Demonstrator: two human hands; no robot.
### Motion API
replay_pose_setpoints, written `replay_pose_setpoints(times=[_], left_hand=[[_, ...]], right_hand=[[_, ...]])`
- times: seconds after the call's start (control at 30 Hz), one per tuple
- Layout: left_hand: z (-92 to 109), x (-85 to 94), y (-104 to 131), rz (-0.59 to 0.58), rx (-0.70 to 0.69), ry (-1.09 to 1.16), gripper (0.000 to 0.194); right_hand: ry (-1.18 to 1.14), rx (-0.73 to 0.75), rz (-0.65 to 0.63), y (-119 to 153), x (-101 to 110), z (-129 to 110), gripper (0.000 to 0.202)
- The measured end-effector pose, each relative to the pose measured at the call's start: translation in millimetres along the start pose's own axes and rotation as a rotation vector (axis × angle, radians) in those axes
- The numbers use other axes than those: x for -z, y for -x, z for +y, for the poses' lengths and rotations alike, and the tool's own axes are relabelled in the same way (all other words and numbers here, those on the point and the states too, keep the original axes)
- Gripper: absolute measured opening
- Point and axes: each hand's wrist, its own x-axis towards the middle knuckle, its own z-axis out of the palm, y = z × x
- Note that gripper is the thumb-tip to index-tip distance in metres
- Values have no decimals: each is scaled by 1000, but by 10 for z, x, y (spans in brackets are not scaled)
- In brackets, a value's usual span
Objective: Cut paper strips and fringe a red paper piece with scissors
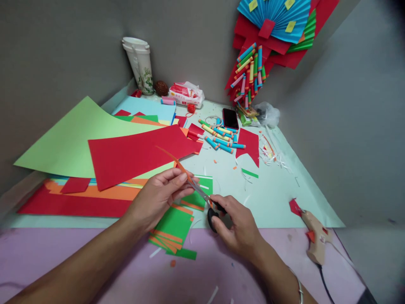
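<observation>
The left hand (163, 190) pinches a narrow orange strip (172, 157) between thumb and fingers; the right hand (238, 223) grips the black-handled scissors (201, 192) by their loops, the blades pointing at the left fingertips. The strip is held above the front edge of the pale sheet (275, 198), over green cards (175, 223) that straddle that edge; whether the blades are parted or closed on the strip, I cannot tell.

The step looks like trimming the strip; to do it well, it should be pinched taut close to the cut — with the fingertips clear of the blade line — and snipped squarely; a slack strip this thin would probably fold between the blades. The glue gun (316, 236) lies near the sheet's front right corner, well apart from both hands.
</observation>
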Motion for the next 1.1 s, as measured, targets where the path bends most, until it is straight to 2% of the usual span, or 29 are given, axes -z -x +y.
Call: replay_pose_setpoints(times=[0.37,1.1], left_hand=[[-4,-13,-4,41,-12,21,14],[7,-12,0,34,-2,53,10]], right_hand=[[53,2,6,12,-6,2,41],[40,3,-2,11,-5,13,40]])
